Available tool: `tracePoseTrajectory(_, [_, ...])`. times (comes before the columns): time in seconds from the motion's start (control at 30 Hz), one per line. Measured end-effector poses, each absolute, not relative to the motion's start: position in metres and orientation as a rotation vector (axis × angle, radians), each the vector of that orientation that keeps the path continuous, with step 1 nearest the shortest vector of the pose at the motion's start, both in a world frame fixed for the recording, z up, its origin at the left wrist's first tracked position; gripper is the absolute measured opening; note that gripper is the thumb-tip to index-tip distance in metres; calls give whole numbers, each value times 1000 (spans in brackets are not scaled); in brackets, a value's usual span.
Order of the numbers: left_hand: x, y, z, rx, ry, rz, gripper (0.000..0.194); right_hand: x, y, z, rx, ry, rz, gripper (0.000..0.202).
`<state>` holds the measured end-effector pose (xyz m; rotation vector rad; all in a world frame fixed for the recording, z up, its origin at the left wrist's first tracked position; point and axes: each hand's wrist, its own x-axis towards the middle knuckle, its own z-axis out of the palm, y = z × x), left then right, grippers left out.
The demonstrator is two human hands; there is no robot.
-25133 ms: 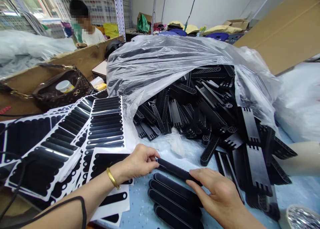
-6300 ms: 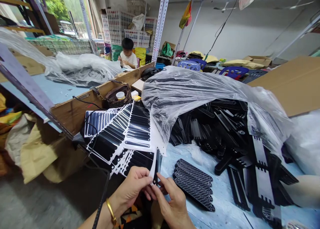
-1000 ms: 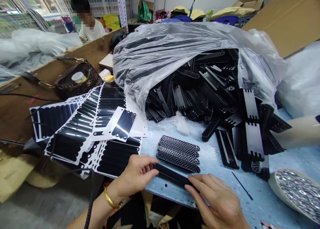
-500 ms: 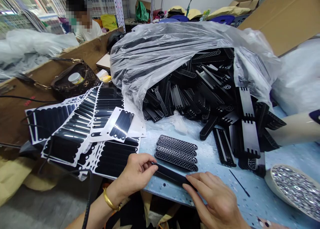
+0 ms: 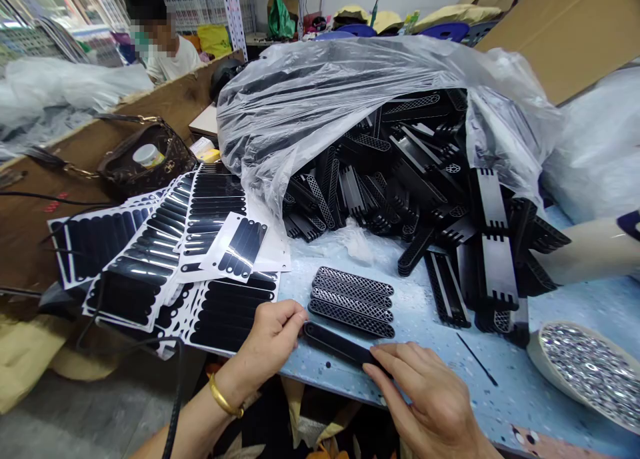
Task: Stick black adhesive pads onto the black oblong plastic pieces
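Head view: the R hand point(image 5: 425, 387) is pinching one end of a smooth-faced black bar point(image 5: 336, 345), thumb on the near side & fingers opposite. The L hand point(image 5: 274, 335) is pressing thumb & fingertips together right at the bar's other end; can't tell if they're gripping it. The bar is lying aslant btwn the hands, smooth face up, by the table's point(image 5: 435, 339) near edge & just short of four lattice-faced bars point(image 5: 353, 302); contact w/ the tabletop is unclear.

To do this bit well, IMO: the R pinch should be steadying the bar w/o twisting it, & the L fingertips should be lining up the rounded end & pressing evenly, edges incl.

Containers: a clear plastic bag point(image 5: 310, 105) is gaping toward the person & spilling loose black parts point(image 5: 420, 155) onto the table. Far right, a pale bowl point(image 5: 536, 360) is holding lots of small shiny bits point(image 5: 590, 379), nearly to the rim. Left, a brown handbag point(image 5: 175, 155) is sitting w/ a white-lidded tub point(image 5: 147, 155) at its opening, just beside sheets of black strips point(image 5: 215, 209).
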<state>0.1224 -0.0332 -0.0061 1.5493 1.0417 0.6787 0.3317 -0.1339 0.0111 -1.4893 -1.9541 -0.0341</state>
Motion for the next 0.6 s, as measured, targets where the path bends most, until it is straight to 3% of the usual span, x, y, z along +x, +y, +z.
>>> tracePoseTrajectory(0.17, [118,-33,-7,1385,1002,686,33,331,-134,11,-1476,-1972,-55,17])
tracePoseTrajectory(0.6, [124,-39,-9,1872,1007,851,26,332,-136,13,-1428,-1934,-2,15])
